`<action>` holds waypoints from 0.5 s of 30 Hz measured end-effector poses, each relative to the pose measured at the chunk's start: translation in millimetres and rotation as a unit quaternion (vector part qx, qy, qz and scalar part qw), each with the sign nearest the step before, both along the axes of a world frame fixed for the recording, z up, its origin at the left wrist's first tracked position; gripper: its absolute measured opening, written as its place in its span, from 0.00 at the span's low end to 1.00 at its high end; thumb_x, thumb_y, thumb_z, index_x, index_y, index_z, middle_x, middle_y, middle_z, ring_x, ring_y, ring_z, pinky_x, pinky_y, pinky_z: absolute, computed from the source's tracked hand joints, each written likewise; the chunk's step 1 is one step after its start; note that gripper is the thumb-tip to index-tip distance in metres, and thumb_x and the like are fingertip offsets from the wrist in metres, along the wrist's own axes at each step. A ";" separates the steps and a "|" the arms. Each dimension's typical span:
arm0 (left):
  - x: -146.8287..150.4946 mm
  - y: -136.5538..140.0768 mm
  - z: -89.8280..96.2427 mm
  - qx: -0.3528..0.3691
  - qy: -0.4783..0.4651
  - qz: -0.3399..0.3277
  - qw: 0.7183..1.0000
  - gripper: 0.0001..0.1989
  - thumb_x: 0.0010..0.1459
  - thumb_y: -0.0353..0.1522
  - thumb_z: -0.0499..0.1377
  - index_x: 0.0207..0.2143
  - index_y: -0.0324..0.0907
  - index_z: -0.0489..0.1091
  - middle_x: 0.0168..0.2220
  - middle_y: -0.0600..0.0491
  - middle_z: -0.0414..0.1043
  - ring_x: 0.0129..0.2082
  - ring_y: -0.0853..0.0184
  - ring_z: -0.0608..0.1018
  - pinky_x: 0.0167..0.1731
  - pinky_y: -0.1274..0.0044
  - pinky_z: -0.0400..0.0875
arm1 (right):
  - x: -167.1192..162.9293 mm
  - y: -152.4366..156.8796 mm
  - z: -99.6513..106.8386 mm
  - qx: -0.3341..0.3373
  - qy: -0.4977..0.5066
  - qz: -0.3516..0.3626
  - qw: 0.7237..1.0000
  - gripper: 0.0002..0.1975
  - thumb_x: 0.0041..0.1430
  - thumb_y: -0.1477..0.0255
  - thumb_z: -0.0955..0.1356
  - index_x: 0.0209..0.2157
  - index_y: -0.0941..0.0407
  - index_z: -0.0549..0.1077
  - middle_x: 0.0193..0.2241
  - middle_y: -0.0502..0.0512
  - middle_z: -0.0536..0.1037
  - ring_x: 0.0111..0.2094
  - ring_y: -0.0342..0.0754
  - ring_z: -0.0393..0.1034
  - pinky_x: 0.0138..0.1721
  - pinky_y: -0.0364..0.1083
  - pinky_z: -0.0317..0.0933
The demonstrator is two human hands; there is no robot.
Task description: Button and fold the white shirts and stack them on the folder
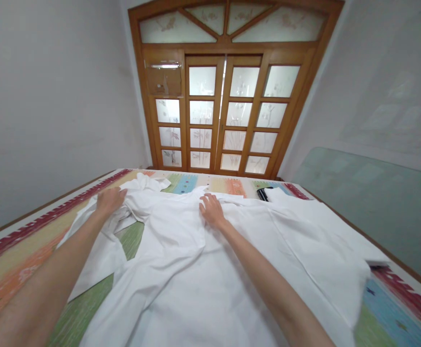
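A white garment [181, 226], perhaps a shirt or coat, lies spread and wrinkled over a table with a patterned cloth. Its left part is bunched into folds like a sleeve, and there my left hand [111, 200] is closed on the fabric, the fingertips partly hidden. Near the middle of the garment's far edge rests my right hand [212, 210], its fingers bent a little and apart on the cloth. Loose creases run from between my hands toward me. The garment's near edge drops out of view.
The striped tablecloth [87, 308] shows around the garment. At the right lies a flat white stack [335, 226], with a small black item [264, 193] by its far end. A pale green panel [369, 202] leans on the right wall. Wooden glazed doors [221, 111] stand beyond the table.
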State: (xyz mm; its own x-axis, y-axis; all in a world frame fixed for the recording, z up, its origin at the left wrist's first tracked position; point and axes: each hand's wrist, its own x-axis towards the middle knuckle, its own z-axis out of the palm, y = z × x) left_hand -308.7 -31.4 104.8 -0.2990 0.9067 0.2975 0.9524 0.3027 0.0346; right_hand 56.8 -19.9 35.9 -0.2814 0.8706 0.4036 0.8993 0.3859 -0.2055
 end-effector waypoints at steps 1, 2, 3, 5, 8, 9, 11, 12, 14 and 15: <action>-1.0 1.0 0.3 0.004 -0.010 0.002 1.000 0.25 0.62 0.40 0.45 0.43 0.30 0.74 0.44 0.30 0.74 0.48 0.46 0.75 0.47 0.62 0.66 | -3.7 6.0 1.8 -0.006 0.003 0.001 1.000 0.18 0.66 0.69 0.58 0.53 0.54 0.69 0.59 0.60 0.65 0.57 0.54 0.58 0.55 0.50 0.54; -2.0 1.8 0.7 0.009 -0.023 0.003 1.000 0.26 0.62 0.41 0.45 0.44 0.30 0.74 0.45 0.30 0.74 0.49 0.46 0.75 0.48 0.62 0.66 | -7.6 12.7 3.4 -0.017 0.011 -0.008 1.000 0.18 0.67 0.68 0.58 0.55 0.53 0.68 0.59 0.60 0.64 0.57 0.54 0.59 0.56 0.50 0.54; -2.9 2.4 1.3 0.014 -0.038 0.003 0.999 0.26 0.62 0.41 0.44 0.44 0.30 0.74 0.46 0.31 0.74 0.50 0.46 0.74 0.48 0.63 0.65 | -11.3 19.9 4.6 -0.033 0.028 -0.027 0.999 0.19 0.67 0.67 0.57 0.56 0.53 0.67 0.59 0.60 0.64 0.56 0.54 0.60 0.55 0.51 0.54; -5.4 3.2 3.2 0.027 -0.069 0.005 0.997 0.28 0.62 0.42 0.43 0.46 0.31 0.74 0.47 0.32 0.74 0.51 0.47 0.74 0.48 0.64 0.65 | -17.5 35.3 5.9 -0.074 0.082 -0.083 0.990 0.20 0.67 0.65 0.57 0.57 0.54 0.65 0.55 0.63 0.68 0.53 0.54 0.65 0.53 0.50 0.56; -10.7 3.6 6.7 0.040 -0.115 0.011 0.993 0.29 0.61 0.43 0.43 0.47 0.32 0.74 0.49 0.35 0.75 0.51 0.49 0.74 0.48 0.66 0.66 | -22.4 56.8 4.1 -0.120 0.166 -0.144 0.968 0.21 0.66 0.65 0.57 0.57 0.57 0.63 0.49 0.63 0.73 0.50 0.53 0.68 0.50 0.48 0.59; -12.8 3.8 7.8 0.041 -0.131 0.010 0.991 0.29 0.61 0.43 0.44 0.47 0.33 0.74 0.49 0.36 0.75 0.51 0.50 0.74 0.48 0.67 0.66 | -22.9 62.6 2.7 -0.130 0.186 -0.144 0.963 0.21 0.65 0.66 0.58 0.57 0.57 0.63 0.48 0.61 0.75 0.48 0.52 0.69 0.49 0.47 0.59; -17.6 4.5 9.4 0.046 -0.160 0.005 0.986 0.29 0.60 0.44 0.45 0.47 0.33 0.75 0.48 0.38 0.75 0.50 0.50 0.75 0.46 0.68 0.67 | -22.7 71.8 -0.4 -0.145 0.210 -0.131 0.958 0.21 0.64 0.67 0.59 0.57 0.54 0.63 0.44 0.57 0.77 0.45 0.50 0.71 0.46 0.45 0.61; -20.0 5.1 9.9 0.049 -0.172 0.003 0.984 0.28 0.59 0.44 0.46 0.46 0.33 0.75 0.47 0.38 0.76 0.49 0.51 0.75 0.45 0.68 0.68 | -21.9 75.1 -1.8 -0.148 0.215 -0.125 0.957 0.21 0.63 0.67 0.59 0.56 0.54 0.64 0.42 0.55 0.77 0.43 0.50 0.72 0.45 0.45 0.61; -25.1 7.1 10.0 0.061 -0.189 0.001 0.980 0.27 0.58 0.44 0.48 0.44 0.34 0.76 0.44 0.40 0.77 0.46 0.52 0.76 0.43 0.68 0.68 | -18.6 80.1 -4.1 -0.139 0.210 -0.118 0.960 0.19 0.61 0.70 0.60 0.54 0.54 0.67 0.40 0.54 0.78 0.42 0.49 0.72 0.43 0.44 0.62; -27.6 8.4 9.6 0.069 -0.193 0.002 0.979 0.27 0.58 0.44 0.48 0.43 0.34 0.76 0.42 0.40 0.78 0.45 0.52 0.76 0.42 0.69 0.69 | -15.9 82.0 -4.9 -0.129 0.202 -0.117 0.964 0.19 0.60 0.72 0.60 0.52 0.54 0.69 0.39 0.54 0.78 0.42 0.49 0.72 0.43 0.44 0.61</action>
State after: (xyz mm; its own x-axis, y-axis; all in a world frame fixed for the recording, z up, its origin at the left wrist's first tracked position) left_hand -336.3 -23.0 114.4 -0.4173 0.8643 0.2809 0.8592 0.2745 0.4317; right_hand 40.9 62.1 30.9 0.0697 0.9772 0.2007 0.7818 0.0714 -0.6195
